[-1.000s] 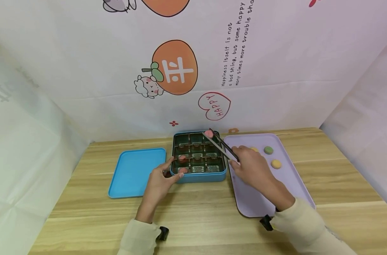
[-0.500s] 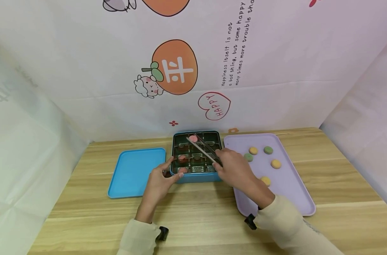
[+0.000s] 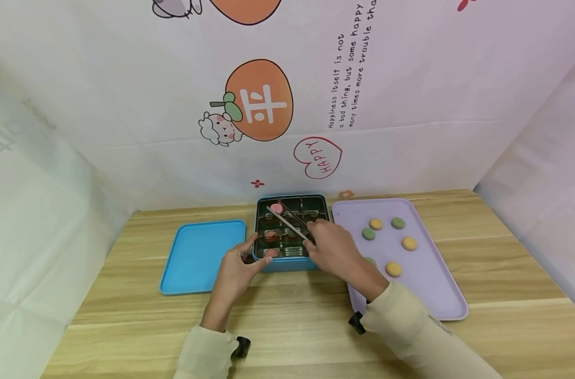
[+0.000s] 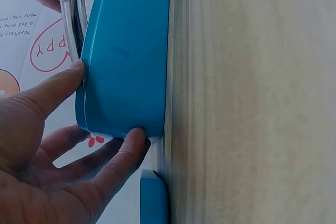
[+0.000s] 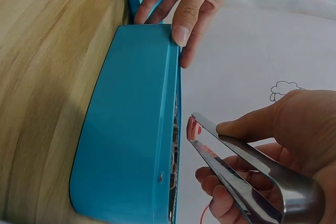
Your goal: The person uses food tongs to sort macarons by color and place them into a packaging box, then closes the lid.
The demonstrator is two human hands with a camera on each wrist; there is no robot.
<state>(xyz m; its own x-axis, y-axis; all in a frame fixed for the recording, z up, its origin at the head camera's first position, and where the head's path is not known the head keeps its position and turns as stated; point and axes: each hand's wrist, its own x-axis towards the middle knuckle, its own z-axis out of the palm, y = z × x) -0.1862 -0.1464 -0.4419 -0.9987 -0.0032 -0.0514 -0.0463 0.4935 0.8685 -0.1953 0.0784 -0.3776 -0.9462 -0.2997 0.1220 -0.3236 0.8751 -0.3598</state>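
In the head view my right hand grips metal tongs, whose tips hold a pink macaron above the back left compartment of a blue box. The right wrist view shows that macaron between the tips, over the rim. Two more pink macarons sit in the box's left column, one in the middle compartment and one in the front. My left hand holds the box's front left corner, thumb on the rim and fingers along the side. My right hand covers part of the box's right side.
To the right lies a purple tray bearing several yellow macarons and green macarons. A blue lid rests left of the box. Behind the table hangs a printed white cloth.
My right hand has carried the tongs and pink macaron leftward, from the box's back right corner to its back left compartment. The left hand has stayed on the corner.
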